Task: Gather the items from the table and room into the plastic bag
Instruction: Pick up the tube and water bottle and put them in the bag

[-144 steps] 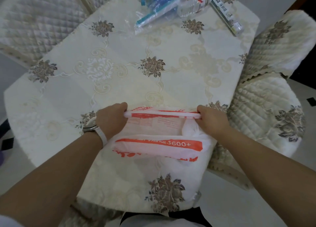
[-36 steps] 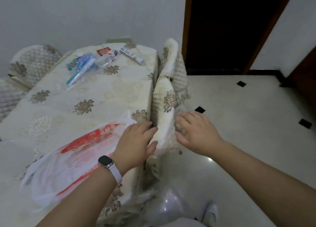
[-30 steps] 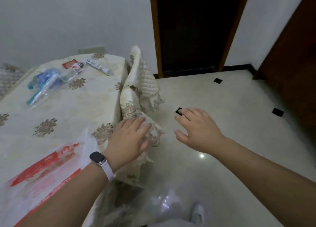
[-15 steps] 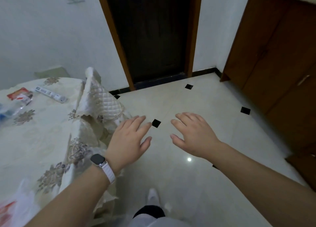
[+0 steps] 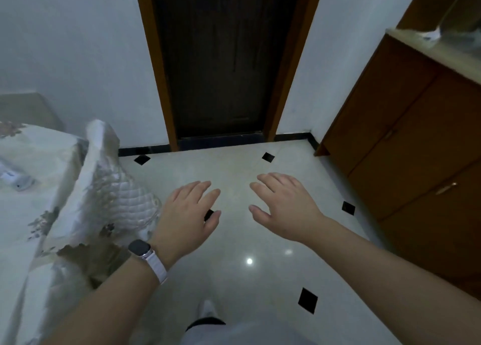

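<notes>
Pale floor [image 5: 234, 167] and a dark door [image 5: 221, 58] are faced. The left hand [image 5: 187, 214] and right hand [image 5: 283, 206] are held out empty, fingers loosely spread. The bag is out of view. One item [image 5: 15, 182] is glimpsed on the table [image 5: 39, 149], far left: judged light and stiff, best gripped mid-length.

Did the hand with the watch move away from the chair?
Yes. The left hand lay on the quilted chair a second ago; now it is off it, to the chair's right, above the floor.
</notes>
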{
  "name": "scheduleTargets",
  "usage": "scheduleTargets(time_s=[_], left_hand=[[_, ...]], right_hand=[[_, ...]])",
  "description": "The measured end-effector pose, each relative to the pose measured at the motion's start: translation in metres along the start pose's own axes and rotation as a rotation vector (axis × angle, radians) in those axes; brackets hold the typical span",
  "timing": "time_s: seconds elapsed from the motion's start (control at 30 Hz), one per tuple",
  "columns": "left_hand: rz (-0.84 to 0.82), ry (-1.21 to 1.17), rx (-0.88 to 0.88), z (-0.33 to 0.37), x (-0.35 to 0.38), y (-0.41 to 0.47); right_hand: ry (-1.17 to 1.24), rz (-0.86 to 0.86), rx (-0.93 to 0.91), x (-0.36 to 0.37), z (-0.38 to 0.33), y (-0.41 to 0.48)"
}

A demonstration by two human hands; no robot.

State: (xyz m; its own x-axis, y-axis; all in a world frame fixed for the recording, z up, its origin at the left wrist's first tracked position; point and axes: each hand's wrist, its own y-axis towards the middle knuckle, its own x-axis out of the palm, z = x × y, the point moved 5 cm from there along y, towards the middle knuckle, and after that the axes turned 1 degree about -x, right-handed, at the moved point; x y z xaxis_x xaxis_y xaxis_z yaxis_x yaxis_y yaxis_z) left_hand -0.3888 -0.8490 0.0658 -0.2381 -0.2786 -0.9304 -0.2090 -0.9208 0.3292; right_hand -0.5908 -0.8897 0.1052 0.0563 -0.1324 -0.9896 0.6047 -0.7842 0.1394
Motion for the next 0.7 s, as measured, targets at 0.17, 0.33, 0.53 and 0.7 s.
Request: scheduleTargets(time_s=[0.17, 0.33, 0.53, 0.7], left_hand=[[0.026, 0.030, -0.024, -0.060, -0.006, 0.068], [0.095, 0.007, -0.016, -0.097, -0.001, 0.115], [-0.017, 0.102, -0.120, -0.136, 0.030, 0.177], [-0.065, 0.187, -0.204, -0.168, 0.052, 0.249]], right_hand=[[0.027, 0.030, -0.041, 0.001, 0.010, 0.087], [0.062, 0.028, -0.041, 0.020, 0.029, 0.149], [0.107, -0.043, -0.076, 0.048, 0.070, 0.237], [0.165, -0.036, -0.165, 0.071, 0.116, 0.325]])
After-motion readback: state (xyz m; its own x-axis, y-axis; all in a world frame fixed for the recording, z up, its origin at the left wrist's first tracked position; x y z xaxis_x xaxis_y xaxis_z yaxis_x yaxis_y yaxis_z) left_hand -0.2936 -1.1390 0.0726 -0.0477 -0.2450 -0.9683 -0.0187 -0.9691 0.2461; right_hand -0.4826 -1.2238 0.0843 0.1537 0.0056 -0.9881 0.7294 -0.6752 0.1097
